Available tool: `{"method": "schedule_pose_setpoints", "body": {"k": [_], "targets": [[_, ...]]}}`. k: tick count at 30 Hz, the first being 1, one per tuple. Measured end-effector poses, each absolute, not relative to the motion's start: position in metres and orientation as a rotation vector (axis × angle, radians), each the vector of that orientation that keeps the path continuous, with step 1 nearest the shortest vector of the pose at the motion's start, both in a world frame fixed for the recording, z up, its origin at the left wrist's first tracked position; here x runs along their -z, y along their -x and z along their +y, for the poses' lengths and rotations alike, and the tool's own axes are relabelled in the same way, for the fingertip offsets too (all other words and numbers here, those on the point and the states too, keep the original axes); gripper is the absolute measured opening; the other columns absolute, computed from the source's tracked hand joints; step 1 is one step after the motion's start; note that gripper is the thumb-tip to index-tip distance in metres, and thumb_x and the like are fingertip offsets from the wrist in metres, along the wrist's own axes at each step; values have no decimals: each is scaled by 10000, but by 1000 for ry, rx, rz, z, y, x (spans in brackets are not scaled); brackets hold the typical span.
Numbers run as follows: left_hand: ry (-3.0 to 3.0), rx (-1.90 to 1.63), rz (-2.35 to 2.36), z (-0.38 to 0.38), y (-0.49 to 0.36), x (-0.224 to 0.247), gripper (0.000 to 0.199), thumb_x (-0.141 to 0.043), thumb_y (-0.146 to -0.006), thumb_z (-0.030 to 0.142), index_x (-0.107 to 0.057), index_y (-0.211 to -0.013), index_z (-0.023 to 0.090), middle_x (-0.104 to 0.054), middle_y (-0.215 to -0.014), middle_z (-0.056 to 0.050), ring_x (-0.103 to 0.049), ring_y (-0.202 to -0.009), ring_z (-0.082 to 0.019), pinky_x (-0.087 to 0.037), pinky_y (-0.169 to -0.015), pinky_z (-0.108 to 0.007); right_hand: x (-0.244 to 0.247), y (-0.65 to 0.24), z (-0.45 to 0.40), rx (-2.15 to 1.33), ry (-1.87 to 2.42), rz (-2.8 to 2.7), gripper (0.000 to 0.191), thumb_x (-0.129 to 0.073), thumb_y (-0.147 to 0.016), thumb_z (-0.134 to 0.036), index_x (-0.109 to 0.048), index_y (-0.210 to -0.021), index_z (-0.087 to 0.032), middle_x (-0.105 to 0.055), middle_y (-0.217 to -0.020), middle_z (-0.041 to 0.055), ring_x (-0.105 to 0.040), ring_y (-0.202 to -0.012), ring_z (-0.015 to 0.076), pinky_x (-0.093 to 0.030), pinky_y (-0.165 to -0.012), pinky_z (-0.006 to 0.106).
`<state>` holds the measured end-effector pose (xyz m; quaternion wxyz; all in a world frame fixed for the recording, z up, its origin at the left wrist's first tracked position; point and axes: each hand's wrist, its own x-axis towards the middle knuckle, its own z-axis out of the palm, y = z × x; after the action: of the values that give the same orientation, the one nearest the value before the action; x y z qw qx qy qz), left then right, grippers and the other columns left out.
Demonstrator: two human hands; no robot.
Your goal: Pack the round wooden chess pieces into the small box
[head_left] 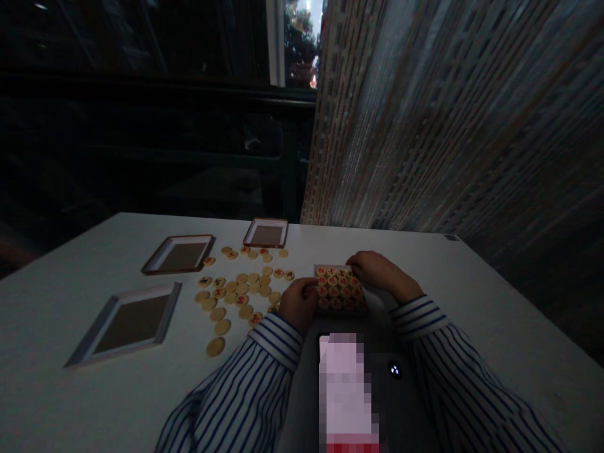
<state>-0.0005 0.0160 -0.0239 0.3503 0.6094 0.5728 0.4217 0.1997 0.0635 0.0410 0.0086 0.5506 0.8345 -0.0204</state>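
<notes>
By the bent fingers of the left hand [298, 304] and right hand [381, 274], the left edge and far right corner of a shallow rectangular box [342, 313] packed with round, red-marked, wood-coloured discs [333, 292] are touched (whether anything is gripped cannot be told in this dimness). Loose pale round discs [242, 289] are scattered leftward across the white tabletop [476, 302], bordered by three shallow rectangular trays [267, 235].
</notes>
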Motion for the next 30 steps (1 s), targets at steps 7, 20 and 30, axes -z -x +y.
{"method": "schedule_pose_setpoints", "body": {"k": [7,20,30], "targets": [[-1572,-1110,1469,17,1,25,222,-514,-715,119,-639,-898,140,-653,-780,-49,-594,-716,-139,-480,-668,-267,-42,-199,63,69,-1713,2613,287,-414,-775,-152,-665,-915,-161,-661,-922,95,-583,-864,187,-381,-723,251],[-1600,-1122,1479,16,1,26,216,-520,-709,123,-642,-886,146,-659,-793,-55,-598,-736,-148,-483,-688,-283,-41,-200,65,64,-1714,2612,297,-417,-767,-142,-661,-934,-166,-660,-933,89,-586,-861,182,-382,-719,243],[-1590,-1129,1446,16,1,27,209,-527,-709,138,-641,-883,154,-656,-772,-38,-596,-714,-135,-485,-678,-270,-42,-199,65,87,-1716,2582,295,-427,-769,-150,-658,-953,-162,-655,-939,93,-577,-881,183,-376,-734,243]]}}
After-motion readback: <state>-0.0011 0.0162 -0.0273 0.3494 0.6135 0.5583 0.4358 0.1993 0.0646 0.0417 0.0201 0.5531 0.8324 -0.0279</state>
